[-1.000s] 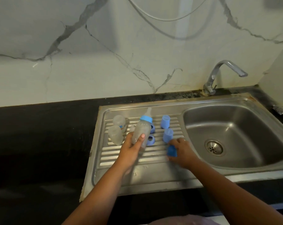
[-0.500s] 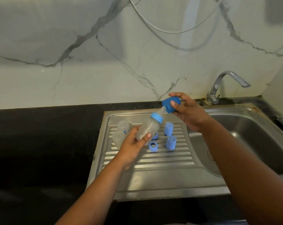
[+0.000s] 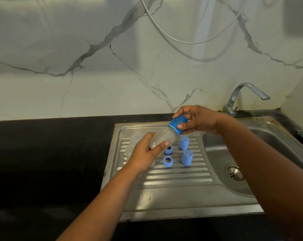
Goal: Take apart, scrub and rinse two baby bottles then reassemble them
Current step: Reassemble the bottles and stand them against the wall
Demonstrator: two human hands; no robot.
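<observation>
Since half a second earlier, the dark blue plastic cap (image 3: 178,124) had gone from just beside the teat onto the top of the cloudy clear baby bottle (image 3: 162,137). Right hand (image 3: 200,121) pinched the cap; left hand (image 3: 144,153) gripped the tilted bottle above the steel draining board (image 3: 173,192). Reassembly was under way; pressing the cap home likely came next.

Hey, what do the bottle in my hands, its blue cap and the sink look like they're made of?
Bottle: probably clear plastic, cloudy and see-through. Blue cap: opaque matte plastic, no glare. Sink: looks like stainless steel, grey brushed sheen with pressed ribs catching light.
</observation>
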